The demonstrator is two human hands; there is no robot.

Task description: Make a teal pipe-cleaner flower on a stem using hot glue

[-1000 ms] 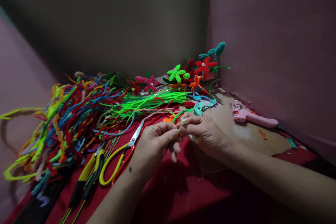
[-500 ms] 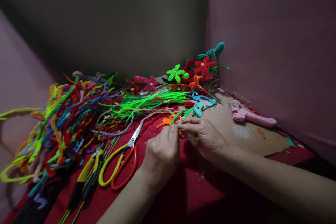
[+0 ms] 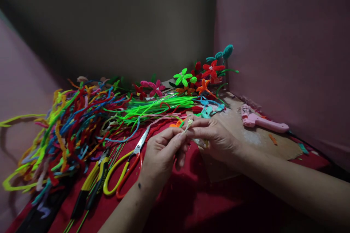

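Pinching a pale bunch [image 3: 189, 124] of fine strands by its narrow lower end, the left hand [image 3: 161, 153] has its thumb and forefinger pressed together, with the other fingers loosely curled. The bunch sits to the right of the scissors [image 3: 136, 150], past their blade tip, its fanned head pointing up and away. The right hand [image 3: 217, 136], farther right of the scissors, is bent nearly closed around the other side; its thumb and forefinger meet the bunch, and a pale thing [image 3: 202, 143] seems tucked beneath them (too hidden to name). The bunch looks almost weightless, limp and easily crushed or splayed, so the best hold is probably low on the gathered end, with light fingertips, leaving the head free. Just left of the scissors lie the pliers [image 3: 90, 178], and left of those spreads a tangled heap of fuzzy stems [image 3: 73, 127]. Beyond the scissors rest bright green stems [image 3: 164, 103], with a green flower [image 3: 182, 77] behind them. Well to the right of the scissors, a pink tool [image 3: 266, 123] lies on a brown board [image 3: 276, 149] on the red-covered counter [image 3: 175, 204].
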